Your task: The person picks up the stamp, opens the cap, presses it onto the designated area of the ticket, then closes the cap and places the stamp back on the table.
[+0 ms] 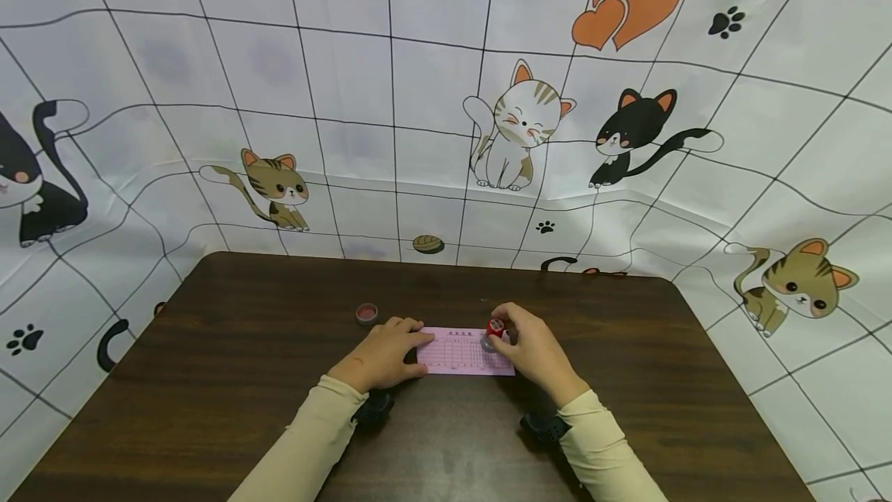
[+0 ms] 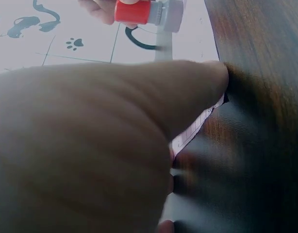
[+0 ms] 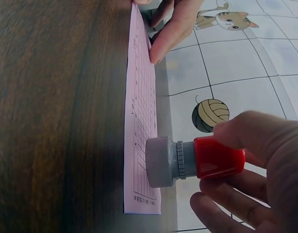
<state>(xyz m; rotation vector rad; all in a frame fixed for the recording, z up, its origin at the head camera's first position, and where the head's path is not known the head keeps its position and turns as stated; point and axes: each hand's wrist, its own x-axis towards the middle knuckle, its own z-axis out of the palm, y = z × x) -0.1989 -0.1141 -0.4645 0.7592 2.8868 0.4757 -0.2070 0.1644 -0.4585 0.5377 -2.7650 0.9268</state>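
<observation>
A pink printed form (image 1: pixel 456 353) with a ruled grid lies flat on the table. My left hand (image 1: pixel 386 353) rests on its left end, thumb and fingers spread along the edges. Over the form's right part, my right hand (image 1: pixel 535 348) pinches the red handle of a round stamp (image 1: pixel 495 326) between thumb and fingers. In the right wrist view the stamp (image 3: pixel 219 156) has its wide grey base facing the form (image 3: pixel 131 194); base and paper look in contact, though I cannot tell for sure. The left wrist view shows the left thumb (image 2: pixel 207 80) close up, with the stamp (image 2: pixel 133 12) beyond.
A small round tub or cap (image 1: pixel 366 314) with a reddish inside sits on the dark wooden table (image 1: pixel 230 378), behind and left of my left hand. Past the table's far edge hangs a white sheet (image 1: pixel 348 138) printed with grid lines and cartoon cats.
</observation>
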